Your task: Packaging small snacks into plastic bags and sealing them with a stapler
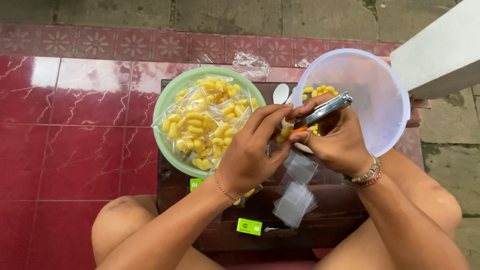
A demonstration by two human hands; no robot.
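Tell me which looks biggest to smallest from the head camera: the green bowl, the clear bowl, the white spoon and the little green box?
1. Green bowl and clear bowl: look about alike, so no ranking between them.
2. White spoon, partly hidden.
3. Little green box, close to the spoon in size.

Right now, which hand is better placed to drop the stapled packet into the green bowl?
Left, probably. The left hand pinches the small packet and is beside the green bowl; the right hand grips the stapler.

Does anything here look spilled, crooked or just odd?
Nothing looks spilled. The green bowl holds filled snack bags, and empty clear bags lie loosely scattered on the dark low table. The left hand and right hand work a metal stapler above it.
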